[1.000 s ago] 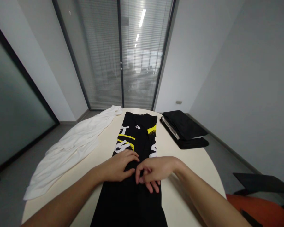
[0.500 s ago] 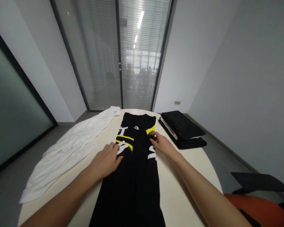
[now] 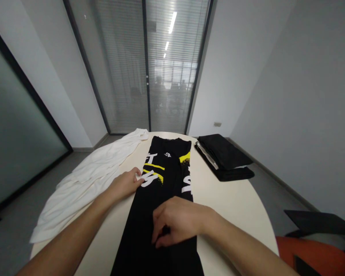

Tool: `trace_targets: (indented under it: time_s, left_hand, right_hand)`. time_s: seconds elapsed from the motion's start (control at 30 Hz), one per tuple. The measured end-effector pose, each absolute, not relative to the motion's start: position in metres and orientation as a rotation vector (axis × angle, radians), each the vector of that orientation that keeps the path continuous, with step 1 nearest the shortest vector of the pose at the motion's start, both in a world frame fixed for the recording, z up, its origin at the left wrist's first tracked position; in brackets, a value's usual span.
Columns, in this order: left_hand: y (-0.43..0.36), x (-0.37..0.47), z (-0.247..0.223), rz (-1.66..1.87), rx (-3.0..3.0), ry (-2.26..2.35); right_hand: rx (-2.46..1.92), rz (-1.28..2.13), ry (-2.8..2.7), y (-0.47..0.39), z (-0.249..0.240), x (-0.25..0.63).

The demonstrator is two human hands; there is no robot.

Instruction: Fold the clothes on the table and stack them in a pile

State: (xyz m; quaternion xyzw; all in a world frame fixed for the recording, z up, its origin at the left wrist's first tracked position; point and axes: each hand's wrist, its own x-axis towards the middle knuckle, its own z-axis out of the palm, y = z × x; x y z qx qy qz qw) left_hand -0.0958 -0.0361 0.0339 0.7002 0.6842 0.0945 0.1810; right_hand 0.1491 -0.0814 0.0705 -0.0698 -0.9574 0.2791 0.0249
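Note:
A black shirt (image 3: pixel 163 207) with white and yellow print lies lengthwise on the pale table, narrowed by folds, its collar at the far end. At its left edge, beside the white print, my left hand (image 3: pixel 128 184) pinches the cloth between thumb and fingers. My right hand (image 3: pixel 174 222) is over the middle of the shirt, nearer to me, its fingers curled downward and a gap showing between thumb and forefinger. No cloth can be seen between those fingers.
A white garment (image 3: pixel 89 172) is spread along the left side of the round table (image 3: pixel 230 214). Folded dark clothes (image 3: pixel 224 157) are stacked at the far right. An orange and black chair (image 3: pixel 310 253) stands at the lower right; glass panels rise behind.
My right hand has left the shirt's right edge by the yellow patch and moved toward me and leftward. My left hand has shifted slightly outward, now pinching the left edge.

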Motion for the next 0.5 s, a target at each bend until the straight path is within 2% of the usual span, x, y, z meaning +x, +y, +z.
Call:
trace_targets:
  time_s: [0.17, 0.27, 0.37, 0.5]
  left_hand:
    - [-0.036, -0.096, 0.033, 0.274, 1.974, 1.954]
    - [-0.036, -0.096, 0.033, 0.273, 1.97, 1.949]
    - [-0.036, -0.095, 0.034, 0.27, 1.97, 1.941]
    - [-0.036, -0.094, 0.036, 0.267, 1.968, 1.949]
  right_hand:
    - [-0.14, 0.727, -3.133, -0.113, 0.071, 0.133]
    - [-0.097, 0.517, -3.262, -0.129, 0.073, 0.125]
    - [-0.155, 0.327, -3.336, -0.14, 0.073, 0.117]
    - [-0.225, 0.242, -3.401, -0.144, 0.076, 0.111]
